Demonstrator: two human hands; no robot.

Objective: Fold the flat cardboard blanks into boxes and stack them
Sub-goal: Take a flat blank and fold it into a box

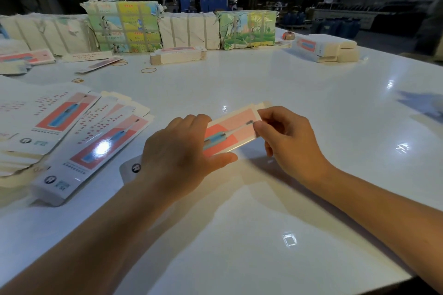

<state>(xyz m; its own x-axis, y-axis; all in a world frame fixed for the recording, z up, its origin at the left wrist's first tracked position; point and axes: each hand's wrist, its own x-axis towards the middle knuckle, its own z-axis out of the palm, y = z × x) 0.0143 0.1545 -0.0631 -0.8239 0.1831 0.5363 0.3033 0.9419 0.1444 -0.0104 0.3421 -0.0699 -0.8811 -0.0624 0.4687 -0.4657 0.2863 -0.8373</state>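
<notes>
Spreading wide under both arms, the white tabletop [311, 108] carries strapped bundles [124, 27] of printed card far beyond the hands. Left of the left hand's grip lie fanned flat blanks [72, 127], with a folded box [96, 151] resting against them. Far off to the right sits a stack of finished boxes [323, 48]. Between the hands is the blank [230, 133] being worked: the left hand [182, 151] presses it with thumb curled under its near edge, the right hand [285, 136] pinches its far end. A rubber band [148, 70] lies well beyond.

box blank [230, 132]: pink-white, toothbrush print | tilted on table | flat blanks [79, 132] fanned left
</notes>
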